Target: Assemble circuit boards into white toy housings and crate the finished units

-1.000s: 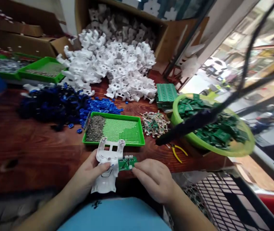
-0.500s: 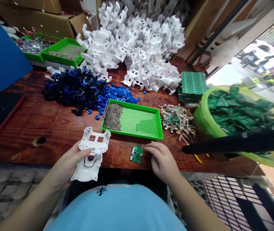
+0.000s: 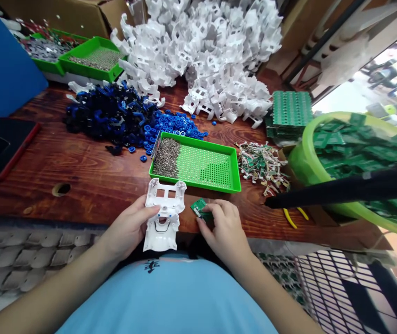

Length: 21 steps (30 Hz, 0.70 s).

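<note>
My left hand (image 3: 132,227) grips a white plastic shell (image 3: 161,234) by its left side, thumb across the front. Two square openings show in its upper part, and a dark curved line marks the lower part. To the right, my right hand (image 3: 224,227) pinches a small green circuit board (image 3: 198,207) between thumb and fingers, close to the table's front edge. The fingers cover part of the board. Just beyond both hands lies a green tray (image 3: 233,185) with small metal screws (image 3: 166,157) heaped at its left end.
Behind the tray are black and blue parts (image 3: 106,116), blue rings (image 3: 173,127) and a heap of white shells (image 3: 212,60). On the right are small wired parts (image 3: 263,162), stacked green panels (image 3: 290,109), a tub of boards (image 3: 301,157) and a black bar (image 3: 341,188) jutting inward.
My left hand has moved right with the white shell. My right hand, beside the circuit board before, has closed on it and tilted it. The camera view has shifted slightly.
</note>
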Motion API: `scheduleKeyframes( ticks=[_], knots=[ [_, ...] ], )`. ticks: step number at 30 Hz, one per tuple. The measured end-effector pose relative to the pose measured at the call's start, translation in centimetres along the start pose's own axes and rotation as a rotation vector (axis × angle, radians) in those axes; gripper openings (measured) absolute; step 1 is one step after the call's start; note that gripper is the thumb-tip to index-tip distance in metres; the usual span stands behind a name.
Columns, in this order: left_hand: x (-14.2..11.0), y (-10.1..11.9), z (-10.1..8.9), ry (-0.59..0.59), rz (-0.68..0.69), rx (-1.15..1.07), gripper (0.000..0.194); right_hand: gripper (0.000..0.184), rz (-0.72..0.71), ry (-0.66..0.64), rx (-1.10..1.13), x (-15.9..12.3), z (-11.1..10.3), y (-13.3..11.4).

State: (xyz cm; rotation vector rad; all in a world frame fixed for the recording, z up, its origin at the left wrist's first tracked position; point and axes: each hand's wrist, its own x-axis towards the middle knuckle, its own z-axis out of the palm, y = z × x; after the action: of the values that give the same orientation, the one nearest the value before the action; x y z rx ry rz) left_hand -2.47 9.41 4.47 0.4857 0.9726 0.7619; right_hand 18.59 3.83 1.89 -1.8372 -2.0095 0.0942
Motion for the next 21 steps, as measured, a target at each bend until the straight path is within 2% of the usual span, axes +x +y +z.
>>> scheduleKeyframes(
  ticks=[4, 7, 12, 14, 17, 21],
  knots=[
    [0.3, -0.6, 0.8, -0.017, -0.025, 0.009, 0.038, 0.008, -0.029, 0.024, 0.018, -0.7, 0.0, 0.6],
    [0.5, -1.1, 1.2, -0.03, -0.038, 0.012, 0.037, 0.007, -0.051, 0.051, 0.041, -1.1, -0.4, 1.2],
    [0.7, -1.7, 1.7, -0.096, -0.053, 0.034, 0.037, 0.01, -0.03, 0.252, 0.079, -1.1, -2.8, 1.6],
    [0.8, -2.0, 1.9, -0.139, -0.044, 0.05, 0.039, 0.014, -0.122, 0.294, 0.126, -0.5, -3.6, 0.8],
    [1.0, -2.5, 2.0, -0.185, -0.011, 0.073, 0.043, 0.013, -0.331, 0.185, 0.157, 0.9, -3.6, -0.6],
    [1.2, -3.0, 1.9, -0.224, 0.012, 0.076, 0.047, 0.008, -0.388, 0.083, 0.147, 2.3, -2.4, -1.5]
  ],
)
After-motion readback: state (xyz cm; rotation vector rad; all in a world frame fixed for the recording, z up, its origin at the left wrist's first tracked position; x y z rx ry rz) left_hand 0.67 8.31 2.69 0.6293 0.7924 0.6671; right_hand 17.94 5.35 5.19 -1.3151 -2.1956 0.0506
